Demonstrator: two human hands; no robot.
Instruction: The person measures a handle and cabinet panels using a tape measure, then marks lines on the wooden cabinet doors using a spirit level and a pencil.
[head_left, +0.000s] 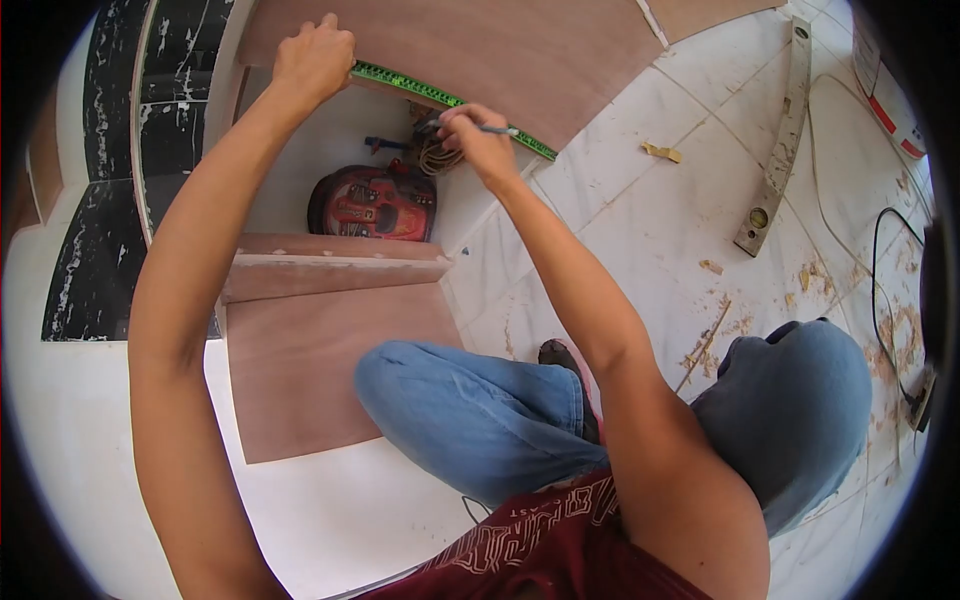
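Observation:
A green measuring tape (410, 84) lies stretched along the edge of a brown wooden panel (520, 50). At its left end my left hand (314, 58) is closed on the tape, by the panel's upper left part. My right hand (478, 145) pinches a thin pencil-like tool (497, 130) over the tape, near its right part. Below the hands is an open compartment holding a red and black tool or case (378, 203) and a coiled cord (437, 158).
A spirit level (780, 150) lies on the tiled floor at right, with wood scraps (662, 152) and sawdust near it. A white and red container (890, 100) and black cable (877, 290) are at far right. Another brown panel (320, 370) lies below the compartment.

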